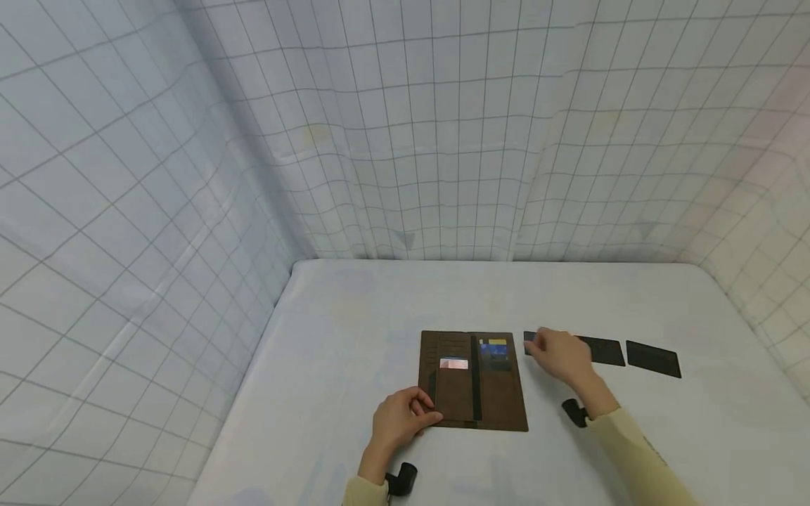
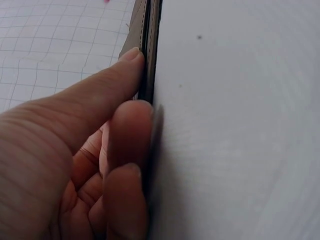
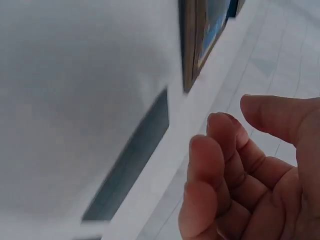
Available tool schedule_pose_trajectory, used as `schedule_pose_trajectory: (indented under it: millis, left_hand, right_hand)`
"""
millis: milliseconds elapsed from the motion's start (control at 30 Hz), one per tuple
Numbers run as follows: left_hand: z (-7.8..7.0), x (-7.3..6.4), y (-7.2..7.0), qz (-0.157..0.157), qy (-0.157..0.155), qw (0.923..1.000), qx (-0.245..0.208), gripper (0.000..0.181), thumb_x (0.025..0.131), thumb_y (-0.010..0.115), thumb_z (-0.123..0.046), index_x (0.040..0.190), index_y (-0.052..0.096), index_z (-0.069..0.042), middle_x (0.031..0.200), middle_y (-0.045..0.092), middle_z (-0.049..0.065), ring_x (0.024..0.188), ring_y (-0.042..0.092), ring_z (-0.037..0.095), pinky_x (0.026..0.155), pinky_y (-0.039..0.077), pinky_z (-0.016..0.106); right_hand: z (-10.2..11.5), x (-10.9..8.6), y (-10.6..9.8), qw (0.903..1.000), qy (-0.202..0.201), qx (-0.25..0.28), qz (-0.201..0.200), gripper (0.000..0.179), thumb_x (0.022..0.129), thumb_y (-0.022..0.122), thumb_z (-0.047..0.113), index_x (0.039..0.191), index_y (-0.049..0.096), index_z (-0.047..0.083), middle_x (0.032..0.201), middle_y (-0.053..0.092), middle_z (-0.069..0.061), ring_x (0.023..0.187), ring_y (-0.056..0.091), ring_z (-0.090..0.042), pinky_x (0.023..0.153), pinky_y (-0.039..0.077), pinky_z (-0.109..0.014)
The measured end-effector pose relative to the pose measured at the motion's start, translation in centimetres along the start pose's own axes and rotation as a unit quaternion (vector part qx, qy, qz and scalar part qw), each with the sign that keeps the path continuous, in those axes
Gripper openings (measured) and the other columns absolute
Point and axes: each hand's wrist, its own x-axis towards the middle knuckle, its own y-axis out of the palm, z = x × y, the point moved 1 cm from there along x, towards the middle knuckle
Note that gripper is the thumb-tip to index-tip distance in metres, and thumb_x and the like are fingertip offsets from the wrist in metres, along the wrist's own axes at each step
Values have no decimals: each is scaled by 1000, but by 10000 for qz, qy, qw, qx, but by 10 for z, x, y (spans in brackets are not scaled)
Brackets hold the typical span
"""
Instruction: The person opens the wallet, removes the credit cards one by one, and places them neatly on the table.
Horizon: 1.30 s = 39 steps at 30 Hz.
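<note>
A brown long wallet (image 1: 503, 397) lies spread flat on the white table. A pale pinkish card (image 1: 453, 363) shows in its left half, and a blue card (image 1: 493, 349) sits in the right-half slots. My left hand (image 1: 400, 419) pinches the wallet's lower left corner, thumb and fingertips at the edge (image 2: 150, 50). Just right of the wallet, my right hand (image 1: 565, 358) hovers with loosely bent fingers, holding nothing; its thumb and fingers are apart in the right wrist view. Beneath it is a black card (image 1: 529, 337), partly hidden by the hand.
Right of that hand, another black card (image 1: 605, 351) and a third black card (image 1: 654, 359) lie in a row on the white tabletop (image 1: 329, 351). White grid-patterned cloth (image 1: 436, 140) hangs behind the table and along both sides.
</note>
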Motion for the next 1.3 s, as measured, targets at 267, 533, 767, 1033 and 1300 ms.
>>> schedule_pose_trajectory:
  millis: [267, 533, 767, 1033, 1300]
  left_hand:
    - [3, 0, 1, -4, -54, 10000, -21, 24, 77, 78, -38, 82, 64, -20, 53, 50, -13, 44, 46, 4, 50, 37, 25]
    - [4, 0, 1, 7, -85, 10000, 11, 23, 77, 77, -39, 83, 64, -22, 52, 50, -14, 45, 46, 4, 50, 37, 25]
    - [6, 1, 3, 91, -49, 9999, -40, 23, 77, 77, -40, 83, 63, -22, 53, 51, -14, 45, 47, 5, 49, 37, 25]
    - [2, 2, 3, 136, -114, 9998, 25, 24, 77, 77, -41, 83, 63, -23, 53, 50, -14, 43, 46, 5, 49, 37, 25]
    - [3, 0, 2, 134, -124, 9998, 39, 25, 76, 77, -41, 82, 63, -22, 53, 50, -14, 42, 47, 5, 47, 36, 25]
  right_hand:
    - [63, 18, 53, 9911, -1027, 610, 591, 21, 87, 69, 31, 75, 59, 17, 60, 48, 9, 51, 43, -7, 48, 35, -26]
    - [72, 25, 63, 9905, -659, 950, 749, 23, 82, 74, 32, 75, 59, 17, 63, 50, 7, 56, 46, -10, 53, 37, -28]
    - [74, 29, 67, 9882, -512, 1120, 916, 22, 81, 75, 34, 76, 63, 16, 66, 55, 8, 58, 49, -9, 55, 41, -29]
    - [73, 33, 68, 9860, -351, 1181, 1120, 27, 79, 75, 42, 74, 65, 17, 68, 57, 9, 60, 50, -10, 57, 41, -30]
    - [73, 39, 66, 9730, -370, 1505, 1708, 29, 83, 72, 40, 69, 63, 17, 61, 55, 7, 51, 48, -9, 49, 38, -26]
